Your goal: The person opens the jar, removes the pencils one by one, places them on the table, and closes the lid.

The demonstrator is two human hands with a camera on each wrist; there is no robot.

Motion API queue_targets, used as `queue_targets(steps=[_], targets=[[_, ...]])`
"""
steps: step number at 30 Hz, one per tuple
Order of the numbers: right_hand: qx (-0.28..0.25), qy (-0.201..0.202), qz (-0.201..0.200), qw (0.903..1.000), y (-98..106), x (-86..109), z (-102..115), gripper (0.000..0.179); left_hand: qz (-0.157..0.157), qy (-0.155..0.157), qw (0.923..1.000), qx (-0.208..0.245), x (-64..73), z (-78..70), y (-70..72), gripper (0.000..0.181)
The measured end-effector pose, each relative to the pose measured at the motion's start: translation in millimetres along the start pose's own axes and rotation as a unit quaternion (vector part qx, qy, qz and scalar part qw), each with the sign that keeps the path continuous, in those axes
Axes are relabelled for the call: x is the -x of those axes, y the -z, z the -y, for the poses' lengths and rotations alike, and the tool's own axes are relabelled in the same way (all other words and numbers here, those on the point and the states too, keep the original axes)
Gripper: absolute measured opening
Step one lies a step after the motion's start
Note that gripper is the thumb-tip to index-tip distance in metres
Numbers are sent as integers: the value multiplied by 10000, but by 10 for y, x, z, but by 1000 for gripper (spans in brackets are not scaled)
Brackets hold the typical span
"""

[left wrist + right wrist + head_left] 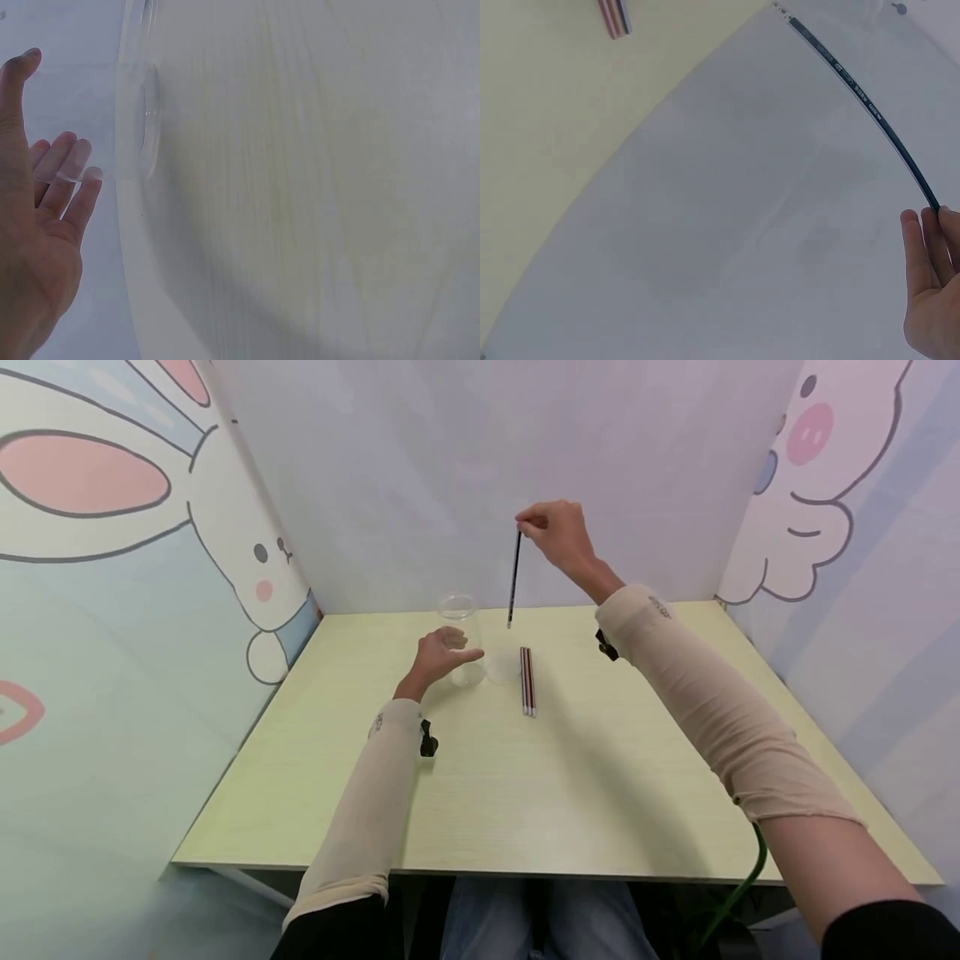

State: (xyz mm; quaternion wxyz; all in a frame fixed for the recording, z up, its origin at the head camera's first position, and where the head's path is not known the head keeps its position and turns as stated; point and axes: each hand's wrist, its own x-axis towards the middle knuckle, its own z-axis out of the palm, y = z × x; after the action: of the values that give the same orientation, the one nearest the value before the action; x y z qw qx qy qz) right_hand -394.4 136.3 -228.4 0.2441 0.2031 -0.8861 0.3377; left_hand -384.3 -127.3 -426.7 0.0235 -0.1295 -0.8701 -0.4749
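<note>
My right hand is raised above the table, pinching the top end of a dark pencil between thumb and fingertips. The pencil hangs almost upright with its pale end down; printed lettering shows along it in the right wrist view. My left hand holds a clear plastic cup standing on the table, thumb across one side and fingers around the other. In the left wrist view the fingers show partly through the clear wall. Several striped pencils lie side by side right of the cup.
A faint clear round disc lies between the cup and the lying pencils. The pale wooden table ends at a back wall, with cartoon-printed side walls left and right. A green cord hangs by the front right edge.
</note>
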Motion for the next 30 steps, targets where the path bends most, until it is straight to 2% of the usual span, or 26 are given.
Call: queue_targets(steps=[6, 12, 30], targets=[[78, -159, 212, 9996, -103, 139, -263, 24, -9, 2, 10000, -57, -12, -8, 3, 81], [102, -138, 397, 9991, -219, 270, -463, 22, 18, 33, 10000, -33, -25, 12, 7, 82], [-86, -405, 720, 9965, -410, 548, -771, 20, -5, -18, 10000, -37, -53, 27, -13, 85]])
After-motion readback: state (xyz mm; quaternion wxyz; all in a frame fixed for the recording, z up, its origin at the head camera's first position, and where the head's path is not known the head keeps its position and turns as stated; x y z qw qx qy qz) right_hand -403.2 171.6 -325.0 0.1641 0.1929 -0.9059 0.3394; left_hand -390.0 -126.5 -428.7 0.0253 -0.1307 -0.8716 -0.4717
